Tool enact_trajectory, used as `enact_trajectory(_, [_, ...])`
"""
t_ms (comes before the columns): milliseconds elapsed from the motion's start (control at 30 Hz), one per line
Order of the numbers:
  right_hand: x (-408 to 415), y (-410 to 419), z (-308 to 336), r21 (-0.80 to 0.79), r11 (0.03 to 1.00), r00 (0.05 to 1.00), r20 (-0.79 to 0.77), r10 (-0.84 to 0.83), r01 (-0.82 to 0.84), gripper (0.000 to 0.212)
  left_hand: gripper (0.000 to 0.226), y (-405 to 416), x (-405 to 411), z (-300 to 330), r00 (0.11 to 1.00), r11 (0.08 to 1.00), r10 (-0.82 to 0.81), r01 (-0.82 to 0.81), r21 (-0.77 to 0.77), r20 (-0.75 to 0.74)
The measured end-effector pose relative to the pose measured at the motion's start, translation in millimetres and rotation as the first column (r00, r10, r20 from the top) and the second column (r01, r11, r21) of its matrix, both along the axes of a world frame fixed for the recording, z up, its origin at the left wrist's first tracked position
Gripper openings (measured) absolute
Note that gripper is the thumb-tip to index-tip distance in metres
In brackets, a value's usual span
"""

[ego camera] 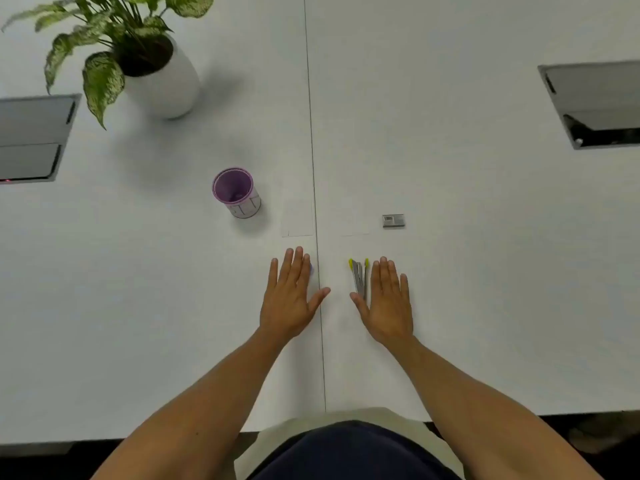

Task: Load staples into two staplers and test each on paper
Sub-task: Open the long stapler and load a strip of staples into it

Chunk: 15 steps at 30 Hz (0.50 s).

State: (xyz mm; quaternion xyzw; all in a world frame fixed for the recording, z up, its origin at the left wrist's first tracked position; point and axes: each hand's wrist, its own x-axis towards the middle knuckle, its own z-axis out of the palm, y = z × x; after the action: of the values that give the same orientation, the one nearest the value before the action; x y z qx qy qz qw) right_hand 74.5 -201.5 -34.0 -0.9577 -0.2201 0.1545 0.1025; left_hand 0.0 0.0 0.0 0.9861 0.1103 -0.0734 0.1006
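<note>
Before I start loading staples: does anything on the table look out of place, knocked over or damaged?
Nothing stands out. The purple cup stands upright, the staple box lies flat, and the yellow-tipped stapler lies beside the right hand. The left hand rests flat, covering most of a small bluish object, so I cannot judge that one.

desk (pixel 450 168): smooth matt white, laminate by the look
stapler (pixel 359 277): bare grey metal, dull sheen; yellow plastic tips
staple box (pixel 393 221): grey card, matt; printed barcode label
cup (pixel 236 192): purple plastic, smooth, slightly glossy inside
plant pot (pixel 166 84): white, glossy, smooth; ceramic or plastic, cannot tell
paper sheets (pixel 298 216): thin white, matt
desk hatches (pixel 595 98): brushed grey metal, semi-gloss
</note>
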Motion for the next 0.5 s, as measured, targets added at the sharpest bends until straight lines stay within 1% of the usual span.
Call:
enact_trajectory(67, [-1.2, 3.7, -1.5, 0.007, 1.0, 0.999, -0.034, -0.019, 0.019, 0.081, 0.082, -6.2, -1.7, -3.5, 0.998, 1.0, -0.018, 0.018, 0.014, -0.053])
enact_trajectory(167, [-3.6, 9.7, -6.8, 0.009, 0.998, 0.992, -0.11, -0.06, 0.061, 0.081, 0.082, -16.6, -4.9, -10.9, 0.995, 0.998, -0.052, 0.054, 0.018, -0.086])
enact_trajectory(267, [0.5, 21.3, -4.7, 0.002, 0.994, 0.987, -0.119, -0.105, 0.106, 0.077, 0.082, -22.8, 2.2, -12.2, 0.988, 0.995, -0.094, 0.093, -0.019, -0.121])
enact_trajectory(367, [5.1, 33.4, -1.9, -0.005, 0.991, 0.979, -0.153, -0.135, 0.135, 0.069, 0.081, -29.4, 7.1, -13.5, 0.988, 0.991, -0.102, 0.092, -0.095, -0.113])
enact_trajectory(433, [8.2, 38.5, -0.3, 0.026, 0.984, 0.967, -0.191, -0.169, 0.177, 0.06, 0.076, -32.5, 9.2, -14.7, 0.992, 0.987, -0.097, 0.086, -0.133, -0.077])
enact_trajectory(500, [10.7, 40.9, 1.2, 0.073, 0.973, 0.956, -0.217, -0.199, 0.22, 0.053, 0.068, -35.5, 10.7, -16.5, 0.997, 0.977, -0.07, 0.061, -0.205, -0.038])
